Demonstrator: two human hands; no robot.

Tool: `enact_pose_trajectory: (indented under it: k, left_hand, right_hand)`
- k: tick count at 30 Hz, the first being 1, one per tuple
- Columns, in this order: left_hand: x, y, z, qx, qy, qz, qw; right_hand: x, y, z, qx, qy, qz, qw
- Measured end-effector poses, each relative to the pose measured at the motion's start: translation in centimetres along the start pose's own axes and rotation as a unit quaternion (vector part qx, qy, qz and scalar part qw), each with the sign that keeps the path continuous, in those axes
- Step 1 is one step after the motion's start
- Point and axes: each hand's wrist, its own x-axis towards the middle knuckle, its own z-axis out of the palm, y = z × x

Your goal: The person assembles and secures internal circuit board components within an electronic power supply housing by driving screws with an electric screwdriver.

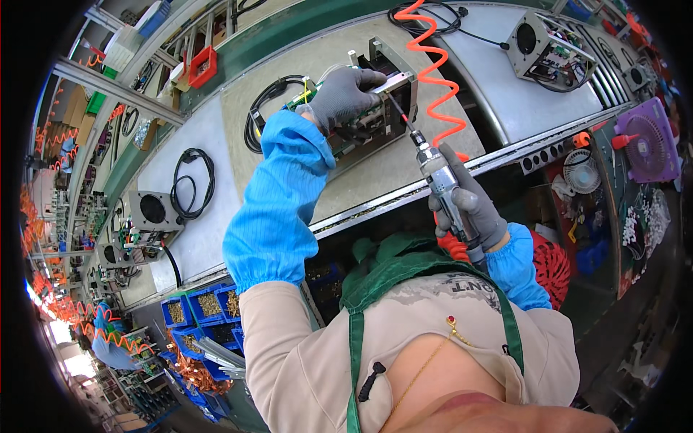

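Note:
My right hand (473,206), in a grey glove, is wrapped round a silver power screwdriver (442,180). Its long thin bit points up and left, the tip at the near side of a silver bracket (395,82) on an electronic unit (382,126). Whether the tip touches a screw is too small to tell. The unit is an open metal frame with green circuit boards and sits on the work board. From its left, my left hand (346,94), also gloved, grips the unit's top by the bracket; the fingertips are partly hidden.
An orange coiled hose (440,79) hangs right of the unit. A black cable (254,123) lies behind my left arm. Other fan-fitted units (538,50) stand on the line right and left. Blue bins (209,304) of small metal parts sit below the bench edge at left.

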Motion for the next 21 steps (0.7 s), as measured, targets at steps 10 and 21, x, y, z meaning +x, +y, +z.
enact_pose_trajectory:
  k: [10, 21]
  left_hand:
    - [0.0, -0.1, 0.5, -0.015, 0.016, 0.032, 0.999]
    - [0.0, 0.2, 1.2, 0.105, 0.063, 0.052, 0.991]
  right_hand:
    - [0.2, 0.0, 0.7, -0.103, 0.049, 0.0, 0.993]
    - [0.0, -1.0, 1.4, -0.141, 0.058, 0.004, 0.988]
